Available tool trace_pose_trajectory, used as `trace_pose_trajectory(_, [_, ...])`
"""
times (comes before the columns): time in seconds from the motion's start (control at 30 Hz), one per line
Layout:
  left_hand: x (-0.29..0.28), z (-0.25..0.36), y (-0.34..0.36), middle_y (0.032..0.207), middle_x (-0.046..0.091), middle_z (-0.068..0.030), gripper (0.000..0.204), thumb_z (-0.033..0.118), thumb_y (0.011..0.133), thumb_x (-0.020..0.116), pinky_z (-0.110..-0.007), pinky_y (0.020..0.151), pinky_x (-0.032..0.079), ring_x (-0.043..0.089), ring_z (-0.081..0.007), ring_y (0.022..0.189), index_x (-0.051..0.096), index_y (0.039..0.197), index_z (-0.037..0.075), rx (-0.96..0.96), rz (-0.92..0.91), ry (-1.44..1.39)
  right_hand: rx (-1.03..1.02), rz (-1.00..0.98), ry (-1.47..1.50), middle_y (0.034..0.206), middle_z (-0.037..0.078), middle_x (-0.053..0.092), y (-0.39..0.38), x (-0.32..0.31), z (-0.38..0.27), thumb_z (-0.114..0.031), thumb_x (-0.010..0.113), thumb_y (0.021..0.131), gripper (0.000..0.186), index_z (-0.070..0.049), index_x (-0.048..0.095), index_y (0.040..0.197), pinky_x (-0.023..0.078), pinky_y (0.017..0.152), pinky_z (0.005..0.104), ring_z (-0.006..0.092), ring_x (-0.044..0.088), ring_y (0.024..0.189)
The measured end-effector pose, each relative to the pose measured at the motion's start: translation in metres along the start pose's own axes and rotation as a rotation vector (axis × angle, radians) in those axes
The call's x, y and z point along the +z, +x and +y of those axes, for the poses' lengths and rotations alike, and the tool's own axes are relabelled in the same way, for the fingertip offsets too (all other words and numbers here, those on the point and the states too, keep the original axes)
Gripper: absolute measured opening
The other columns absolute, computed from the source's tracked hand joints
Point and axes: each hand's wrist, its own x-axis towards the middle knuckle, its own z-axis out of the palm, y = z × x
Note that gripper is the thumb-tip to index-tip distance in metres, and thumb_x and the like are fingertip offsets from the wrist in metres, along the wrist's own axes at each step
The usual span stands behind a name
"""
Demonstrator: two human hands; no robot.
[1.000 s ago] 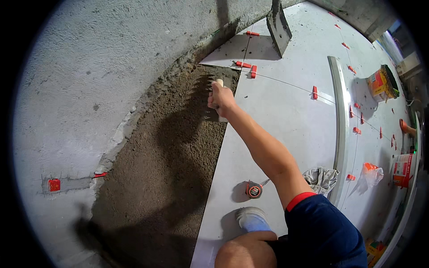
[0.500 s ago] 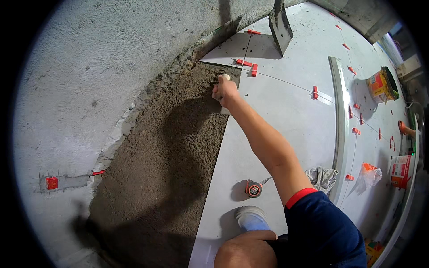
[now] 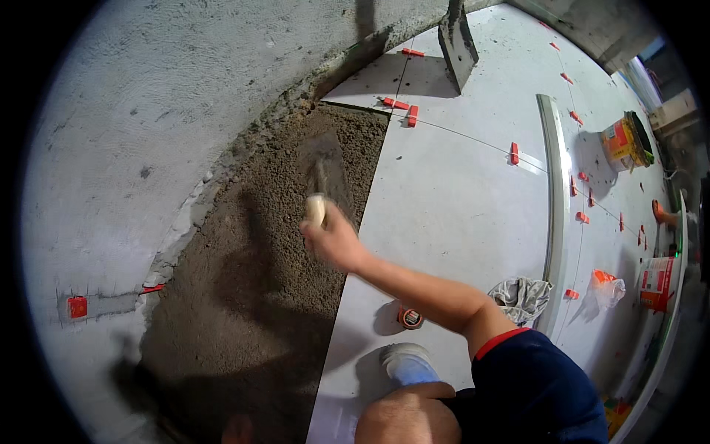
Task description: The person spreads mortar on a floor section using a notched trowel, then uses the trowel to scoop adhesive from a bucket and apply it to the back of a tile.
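My right hand (image 3: 330,240) is closed around the pale handle of a trowel (image 3: 316,209). The trowel's flat blade, blurred by motion, points away from me over a bed of grey-brown mortar (image 3: 244,296). That mortar lies between the rough wall and the edge of a large light floor tile (image 3: 436,207). Beneath the blade the surface looks coarse and crumbly; nearer to me it appears smoother and lies in shadow. At the lower edge a dim, blurred shape shows, perhaps part of my left hand (image 3: 237,429); its fingers cannot be made out.
A tape measure (image 3: 410,317) lies near my shoe (image 3: 408,364). A long metal straightedge (image 3: 551,214), a crumpled cloth (image 3: 521,300), red levelling wedges (image 3: 514,153), a bucket (image 3: 623,144) and a plastic bag (image 3: 606,290) are to the right. A mortar-smeared shovel (image 3: 458,52) stands at the far end.
My right hand has come nearer and leftward from the mortar's far corner, bringing the trowel over the bed. Its blade now shows. A dim shape has appeared at the lower edge.
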Motion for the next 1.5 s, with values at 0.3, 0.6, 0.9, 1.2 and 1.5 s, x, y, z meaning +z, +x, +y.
trace_pose_trajectory(0.3, [0.077, 0.278, 0.078, 0.14, 0.051, -0.0166, 0.065, 0.05, 0.098, 0.054, -0.04, 0.101, 0.046, 0.051, -0.0278, 0.125, 0.046, 0.142, 0.002, 0.502, -0.12, -1.214, -0.27, -0.142, -0.455, 0.125, 0.025, 0.043, -0.094, 0.023, 0.013, -0.014, 0.064, 0.089, 0.052, 0.003, 0.041, 0.133, 0.047, 0.093, 0.0451, 0.0436, 0.051, 0.111])
trace_pose_trajectory(0.6, [0.064, 0.357, 0.077, 0.087, 0.062, -0.0065, 0.019, 0.017, 0.102, 0.052, -0.031, 0.06, 0.049, 0.058, -0.0145, 0.069, 0.053, 0.109, -0.001, 0.643, -0.255, -1.225, -0.31, -0.47, -0.465, 0.126, 0.018, 0.056, -0.101, -0.095, -0.068, -0.009, 0.064, 0.09, 0.034, -0.002, 0.058, 0.123, 0.05, 0.093, 0.0407, 0.0359, 0.056, 0.116])
trace_pose_trajectory(0.9, [0.016, 0.465, 0.149, 0.079, 0.062, -0.0078, 0.04, 0.03, 0.097, 0.061, -0.031, 0.058, 0.047, 0.059, -0.0153, 0.066, 0.053, 0.122, -0.001, 0.985, 0.065, -0.646, -0.331, 0.623, -1.297, 0.148, 0.019, 0.038, -0.034, -0.252, 0.04, -0.023, 0.065, 0.091, 0.059, -0.006, 0.041, 0.143, 0.032, 0.113, 0.0495, 0.0383, 0.036, 0.138])
trace_pose_trajectory(1.2, [0.01, 0.547, 0.143, 0.096, 0.069, -0.0215, 0.049, 0.041, 0.088, 0.066, -0.046, 0.082, 0.051, 0.067, -0.0361, 0.096, 0.062, 0.11, -0.002, 0.745, 0.198, -0.397, -0.203, 0.522, -1.486, 0.15, 0.012, 0.039, -0.03, -0.245, 0.037, -0.029, 0.062, 0.091, 0.06, -0.009, 0.043, 0.144, 0.022, 0.118, 0.0505, 0.0319, 0.031, 0.143])
trace_pose_trajectory(1.5, [0.009, 0.562, 0.154, 0.102, 0.067, -0.0273, 0.053, 0.047, 0.088, 0.063, -0.049, 0.083, 0.05, 0.064, -0.0446, 0.1, 0.061, 0.11, -0.002, 0.793, 0.377, -0.212, -0.187, 0.504, -1.456, 0.15, 0.013, 0.039, -0.027, -0.244, 0.034, -0.025, 0.064, 0.088, 0.062, -0.009, 0.043, 0.144, 0.021, 0.118, 0.0514, 0.0323, 0.031, 0.143])
